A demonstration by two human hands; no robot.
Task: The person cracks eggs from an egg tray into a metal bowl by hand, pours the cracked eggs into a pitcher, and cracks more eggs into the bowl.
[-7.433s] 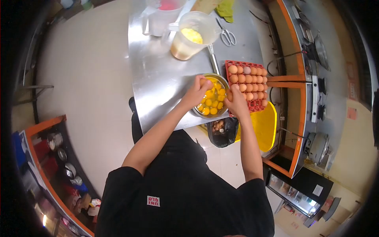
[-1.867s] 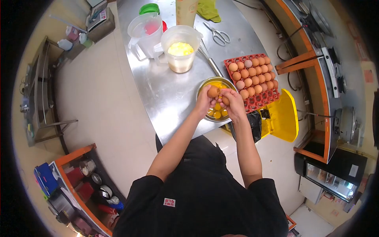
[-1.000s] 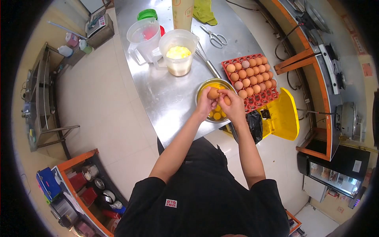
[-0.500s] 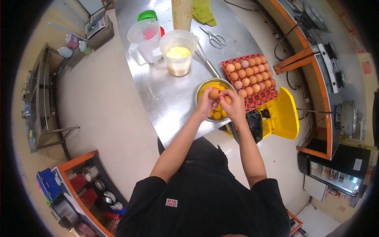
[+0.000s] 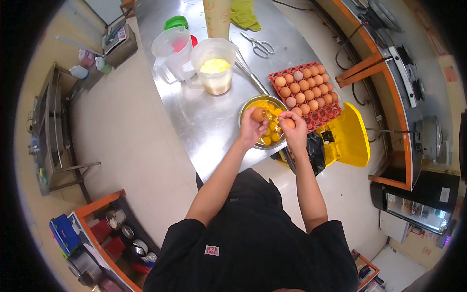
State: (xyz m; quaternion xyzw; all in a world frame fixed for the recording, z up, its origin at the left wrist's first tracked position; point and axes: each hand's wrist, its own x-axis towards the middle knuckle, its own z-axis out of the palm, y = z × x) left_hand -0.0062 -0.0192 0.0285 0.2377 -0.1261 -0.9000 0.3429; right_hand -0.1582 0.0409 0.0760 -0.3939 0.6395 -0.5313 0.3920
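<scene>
Over the left part of a steel bowl (image 5: 242,113) my left hand (image 5: 250,127) holds a brown egg (image 5: 259,115), its fingers wrapped round it; a small dark opening seems to show in the shell. At the bowl's right side my right hand (image 5: 296,131) is closed on another brown egg (image 5: 289,123), with thumb and forefinger pinched together. Many yolks (image 5: 267,140) lie in the bowl below both hands. A red egg tray (image 5: 318,120) sits just right of the bowl, its back rows full of brown eggs and its near cells bare.
Behind the bowl lie a whisk (image 5: 253,78) and scissors (image 5: 260,45). Two plastic jugs, one with yellow contents (image 5: 215,78), stand at the back left, near a green cloth (image 5: 245,15). A black bag (image 5: 316,153) and a yellow bin lid (image 5: 354,137) are beyond the table's near edge.
My hands, close together over the bowl before, have moved apart, the right one going rightward with its egg. The egg tray has lost several eggs since the earliest frame. The view has shifted slightly.
</scene>
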